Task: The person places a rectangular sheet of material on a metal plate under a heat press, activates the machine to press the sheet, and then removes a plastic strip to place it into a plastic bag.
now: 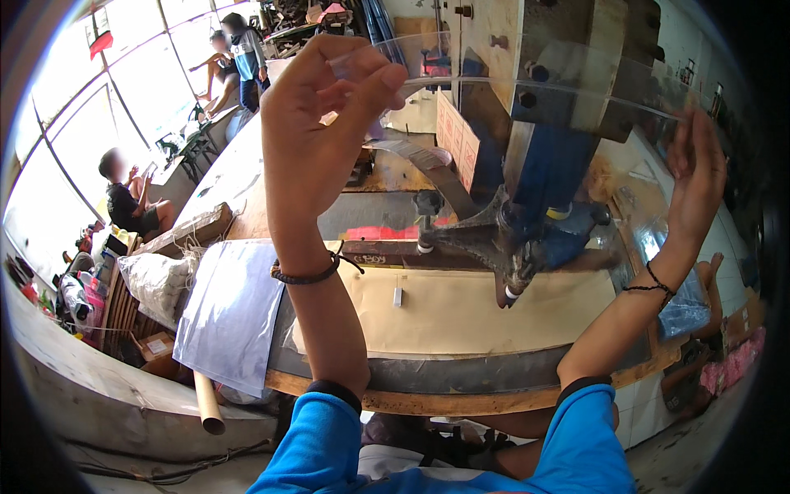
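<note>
My left hand (325, 107) is raised at the upper middle, its thumb and fingers pinching one end of a clear plastic sheet (477, 81). My right hand (698, 156), raised at the upper right, has its fingers closed on the sheet's other end. Between them the sheet stretches across, in front of a machine with a blue column (547, 165). Below it, a dark metal bracket with knobs (502, 235) stands over the worktable. Tan paper (477, 321) covers the table's near part, and a small whitish piece (398, 296) lies on it.
A stack of clear plastic sheets (226, 313) hangs over the table's left edge, beside a white bundle (156, 280). Underneath, a cardboard tube (211, 412) sticks out. Clear plastic packs (683, 305) lie at right. A person (132, 198) sits at far left; two others are farther back.
</note>
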`<state>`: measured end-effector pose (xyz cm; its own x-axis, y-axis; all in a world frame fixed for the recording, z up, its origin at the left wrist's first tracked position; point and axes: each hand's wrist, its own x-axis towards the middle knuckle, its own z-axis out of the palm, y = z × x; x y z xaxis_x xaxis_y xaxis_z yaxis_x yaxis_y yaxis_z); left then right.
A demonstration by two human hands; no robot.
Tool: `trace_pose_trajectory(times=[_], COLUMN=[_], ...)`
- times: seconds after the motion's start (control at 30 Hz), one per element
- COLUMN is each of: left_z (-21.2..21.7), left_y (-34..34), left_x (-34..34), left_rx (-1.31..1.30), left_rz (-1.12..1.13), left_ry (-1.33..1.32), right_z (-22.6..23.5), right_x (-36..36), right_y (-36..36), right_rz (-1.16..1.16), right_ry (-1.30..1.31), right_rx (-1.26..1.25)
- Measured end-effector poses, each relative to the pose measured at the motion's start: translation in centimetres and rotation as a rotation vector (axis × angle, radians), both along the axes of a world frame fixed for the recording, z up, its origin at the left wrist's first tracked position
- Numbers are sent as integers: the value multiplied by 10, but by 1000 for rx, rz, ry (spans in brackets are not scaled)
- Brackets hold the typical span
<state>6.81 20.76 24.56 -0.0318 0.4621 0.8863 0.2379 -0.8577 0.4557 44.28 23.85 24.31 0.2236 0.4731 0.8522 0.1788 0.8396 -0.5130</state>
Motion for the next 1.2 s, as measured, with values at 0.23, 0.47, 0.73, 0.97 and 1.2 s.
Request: trace_pose_trajectory(times=[0.23, 0.47, 0.73, 0.97, 1.2], left_z=[-2, -2, -1, -1, 1], left_y=[1, 7, 5, 9, 5], left_x=[-9, -5, -5, -9, 6], left_rx=[-6, -10, -29, -18, -40], left_rz=[-78, -95, -109, -157, -165], left_ry=[-50, -40, -64, -150, -114], right_z=[-4, -3, -8, -5, -1], right_x=[5, 23, 30, 33, 17], right_y=[5, 0, 14, 10, -1], right_rz=[72, 51, -39, -86, -122], right_ry=[42, 48, 162, 58, -83], right_rx=[-15, 63, 57, -1, -49])
